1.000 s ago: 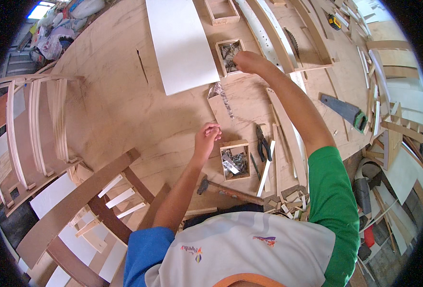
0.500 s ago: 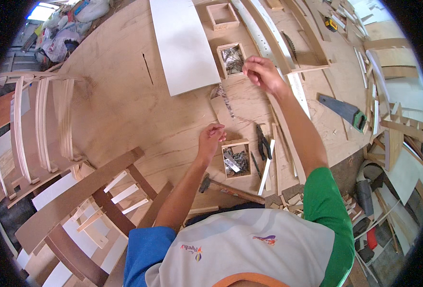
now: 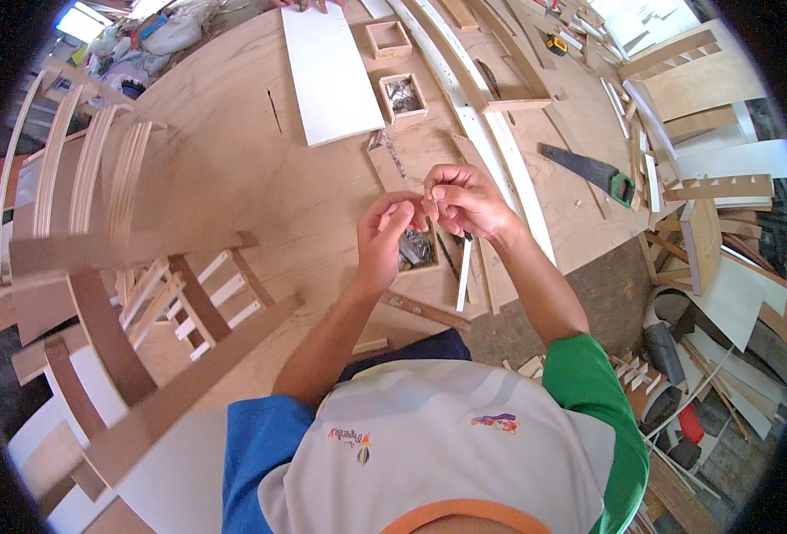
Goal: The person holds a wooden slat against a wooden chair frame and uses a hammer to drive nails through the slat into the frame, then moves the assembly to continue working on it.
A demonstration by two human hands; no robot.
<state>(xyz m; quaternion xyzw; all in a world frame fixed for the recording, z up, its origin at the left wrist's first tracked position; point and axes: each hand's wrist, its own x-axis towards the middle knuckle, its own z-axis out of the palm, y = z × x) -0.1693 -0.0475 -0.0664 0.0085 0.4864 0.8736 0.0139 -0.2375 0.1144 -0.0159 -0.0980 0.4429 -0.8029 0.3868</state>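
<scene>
- A wooden chair frame (image 3: 135,303) with slatted back and dark rails lies tilted at the far left, partly over the edge of the plywood counter (image 3: 233,169).
- A white board (image 3: 329,71) lies flat on the counter at the upper middle; just to its right are two small open wooden boxes, an empty box (image 3: 388,37) farther away and a box of metal fasteners (image 3: 403,96) nearer.
- The left hand (image 3: 386,236) is raised above the counter, fingers curled inward, its grip pinched toward the right hand; whether it actually holds anything I cannot tell.
- Directly beneath and between the hands sits a third small wooden box (image 3: 417,249), also holding dark metal pieces, partly hidden by the left hand.
- The right hand (image 3: 461,201) meets the left, thumb and forefinger clenched on a small pale piece (image 3: 430,190), too small to identify, held upright between the two hands.
- A narrow white strip (image 3: 464,271) lies on the counter just below the right wrist.
- A long pale curved batten (image 3: 491,133) runs diagonally past the right hand.
- Farther right, a handsaw (image 3: 589,169) with a green and black handle rests on the counter, well apart from the hands.
- Wood offcuts (image 3: 714,222) are piled at the far right.
</scene>
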